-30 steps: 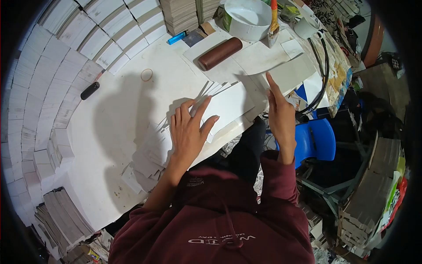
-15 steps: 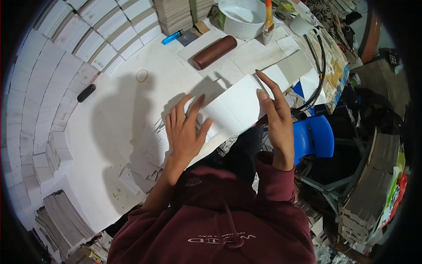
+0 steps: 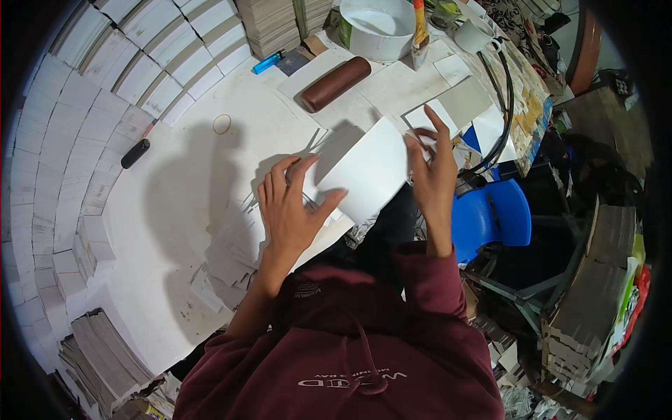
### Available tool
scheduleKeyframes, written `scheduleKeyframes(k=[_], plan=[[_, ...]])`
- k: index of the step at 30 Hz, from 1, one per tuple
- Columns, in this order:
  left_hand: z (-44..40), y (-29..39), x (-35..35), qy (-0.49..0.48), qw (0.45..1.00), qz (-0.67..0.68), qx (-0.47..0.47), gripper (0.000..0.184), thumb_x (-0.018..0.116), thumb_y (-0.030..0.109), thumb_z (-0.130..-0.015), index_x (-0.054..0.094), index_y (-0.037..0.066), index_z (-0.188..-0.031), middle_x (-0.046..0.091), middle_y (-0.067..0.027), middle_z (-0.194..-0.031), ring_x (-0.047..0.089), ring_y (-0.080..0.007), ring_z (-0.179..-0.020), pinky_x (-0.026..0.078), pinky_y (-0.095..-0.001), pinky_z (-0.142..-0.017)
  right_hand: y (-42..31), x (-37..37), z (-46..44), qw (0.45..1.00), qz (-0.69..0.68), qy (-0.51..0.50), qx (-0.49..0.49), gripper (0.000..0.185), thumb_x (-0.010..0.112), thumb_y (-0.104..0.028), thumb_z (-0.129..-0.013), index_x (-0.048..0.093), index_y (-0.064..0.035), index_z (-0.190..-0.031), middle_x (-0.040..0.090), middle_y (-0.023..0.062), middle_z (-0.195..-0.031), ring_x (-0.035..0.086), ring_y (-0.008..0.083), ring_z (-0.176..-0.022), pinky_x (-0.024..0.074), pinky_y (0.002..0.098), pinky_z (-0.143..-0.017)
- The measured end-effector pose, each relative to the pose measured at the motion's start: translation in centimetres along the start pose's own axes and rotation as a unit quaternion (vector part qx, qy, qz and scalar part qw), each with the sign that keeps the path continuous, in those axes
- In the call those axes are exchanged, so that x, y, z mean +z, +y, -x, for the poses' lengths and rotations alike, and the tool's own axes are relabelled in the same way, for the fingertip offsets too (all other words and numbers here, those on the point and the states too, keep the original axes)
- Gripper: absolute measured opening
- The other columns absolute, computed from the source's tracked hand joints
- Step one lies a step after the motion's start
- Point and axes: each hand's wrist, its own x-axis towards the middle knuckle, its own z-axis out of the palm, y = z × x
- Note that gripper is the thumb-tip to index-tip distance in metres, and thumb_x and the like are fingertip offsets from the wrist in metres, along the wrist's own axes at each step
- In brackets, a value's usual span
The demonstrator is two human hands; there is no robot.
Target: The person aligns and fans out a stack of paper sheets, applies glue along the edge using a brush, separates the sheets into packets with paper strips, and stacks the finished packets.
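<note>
A folded white sheet (image 3: pixel 367 168) stands raised and curved between my hands above the table's front edge. My left hand (image 3: pixel 290 203) has its fingers spread at the sheet's left end, the thumb against its lower left corner. At the sheet's right end, my right hand (image 3: pixel 434 161) touches the edge with its thumb, index finger pointing up and away. Another white paper (image 3: pixel 429 119) lies behind the right fingers, beside a grey board (image 3: pixel 463 101). Loose white sheets (image 3: pixel 238 245) lie fanned out left of my left wrist.
White table (image 3: pixel 168 280) ringed by stacked paper blocks (image 3: pixel 70 147) at left. Farther back are a brown case (image 3: pixel 336 84), blue cutter (image 3: pixel 267 63), white tub (image 3: pixel 378 31), brush (image 3: pixel 420 35), mug (image 3: pixel 474 35) and black cables (image 3: pixel 505 105). A blue chair (image 3: pixel 490 217) stands right.
The white sheet, flat on the table a second ago, has been lifted and bent upright. My right hand has come in to its right end; my left hand has shifted slightly left.
</note>
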Motion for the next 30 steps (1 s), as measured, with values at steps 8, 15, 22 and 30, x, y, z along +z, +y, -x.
scheduleKeyframes(k=[8, 15, 22, 30], plan=[[0.3, -0.3, -0.1, -0.041, 0.999, -0.014, -0.005, 0.040, 0.062, 0.035, -0.103, 0.067, 0.021, -0.140, 0.056, -0.0110, -0.134, 0.051, -0.0300, -0.118, 0.038, -0.0435, -0.100, -1.5, -2.8, -0.7, 0.977, 0.177, -0.098, 0.063, 0.046, 0.055, -0.014, -0.107, 0.053, -0.0207, -0.153, 0.076, 0.0151, -0.093, 0.073, 0.0278, -0.082, 0.0523, 0.0325, -0.076], [0.0, 0.1, 0.1, -0.020, 0.999, 0.014, -0.029, 0.053, 0.068, 0.043, -0.098, 0.059, 0.006, -0.134, 0.062, -0.0091, -0.128, 0.054, -0.0311, -0.116, 0.037, -0.0445, -0.104, 1.9, 2.7, -0.4, 0.969, 0.210, -0.002, -0.132, 0.056, 0.069, -0.021, -0.100, 0.049, -0.0045, -0.150, 0.063, 0.0251, -0.129, 0.063, 0.0366, -0.117, 0.0535, 0.0420, -0.094], [-0.5, 0.0, 0.4, 0.050, 0.973, 0.195, -0.113, 0.055, 0.048, 0.036, -0.108, 0.044, -0.003, -0.147, 0.051, -0.0202, -0.147, 0.046, -0.0392, -0.135, 0.029, -0.0521, -0.115, -0.3, 12.6, 4.5, 0.932, 0.224, -0.150, -0.240, 0.063, 0.055, -0.048, -0.102, 0.050, -0.0104, -0.152, 0.043, 0.0180, -0.159, 0.030, 0.0404, -0.153, 0.0130, 0.0700, -0.122], [-1.3, 1.2, 1.0, -0.091, 0.992, -0.085, 0.016, 0.107, 0.073, 0.068, -0.083, 0.043, -0.010, -0.149, 0.051, -0.0231, -0.149, 0.049, -0.0366, -0.126, 0.035, -0.0516, -0.108, 4.7, 5.7, -1.5, 0.979, 0.025, -0.150, -0.133, 0.065, 0.061, -0.035, -0.102, 0.041, -0.0078, -0.158, 0.033, 0.0235, -0.166, 0.024, 0.0428, -0.156, 0.0237, 0.0645, -0.121]])
